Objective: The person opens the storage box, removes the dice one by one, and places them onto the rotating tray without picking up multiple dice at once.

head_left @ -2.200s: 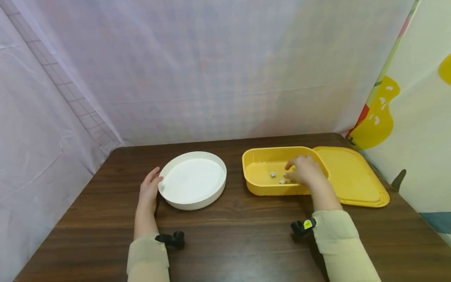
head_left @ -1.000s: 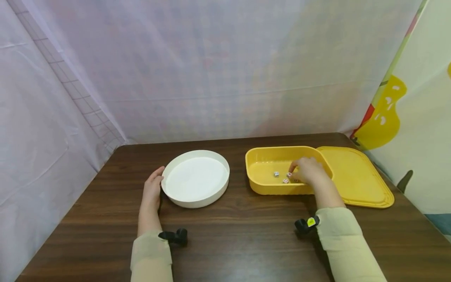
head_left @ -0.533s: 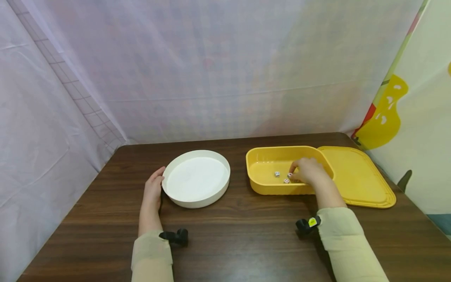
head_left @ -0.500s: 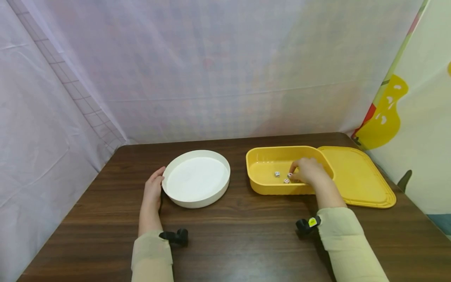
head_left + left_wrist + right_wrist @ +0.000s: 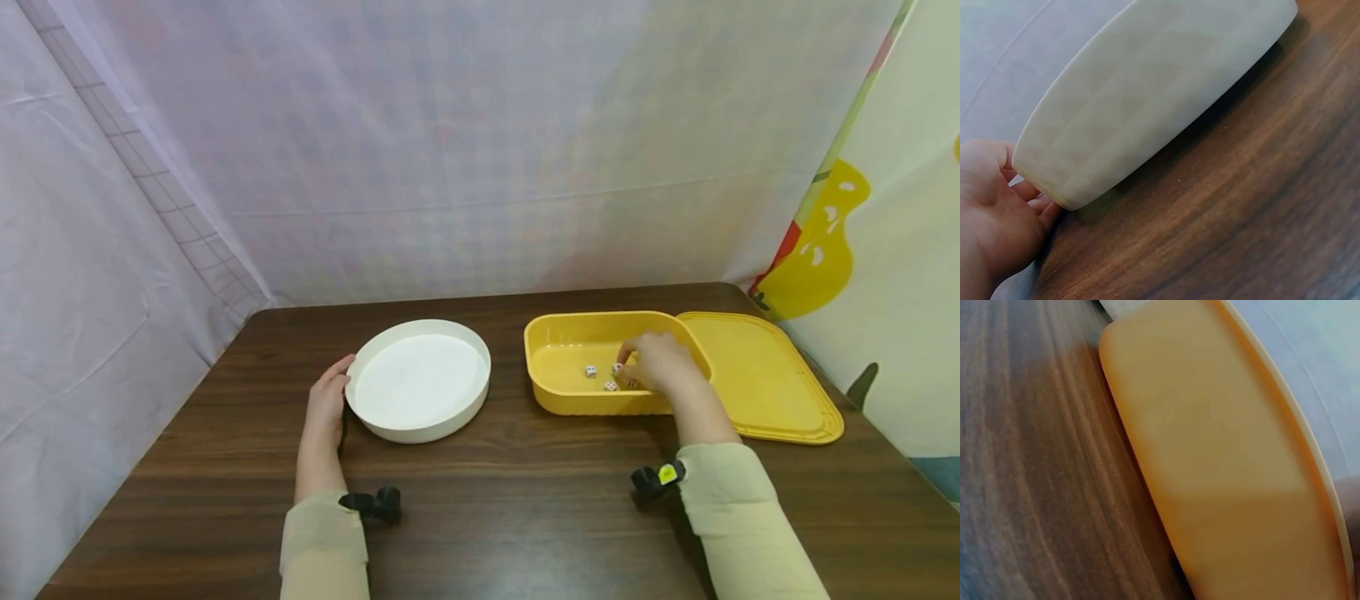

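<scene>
In the head view my left hand [image 5: 327,402] rests against the left side of a round white tray [image 5: 420,433], fingers along its outer wall. The left wrist view shows the thumb at the rim and fingertips by the lower edge of the tray [image 5: 1147,94]. My right hand [image 5: 663,367] reaches into a yellow plastic box [image 5: 555,403], where its thumb and index finger pinch a white die [image 5: 617,368]. Other dice lie on the box floor, among them a die [image 5: 591,372] and another die [image 5: 611,386]. In the right wrist view the box wall [image 5: 1222,450] hides most of the hand.
A yellow lid [image 5: 772,383] lies flat to the right of the box, partly beneath its edge. Both stand on a dark wooden table [image 5: 510,517]. A pale curtain [image 5: 480,167] hangs behind the table's far edge.
My right hand has lowered into the box and its fingers have come together on a die, which now sits slightly higher. My left hand keeps its place at the tray.
</scene>
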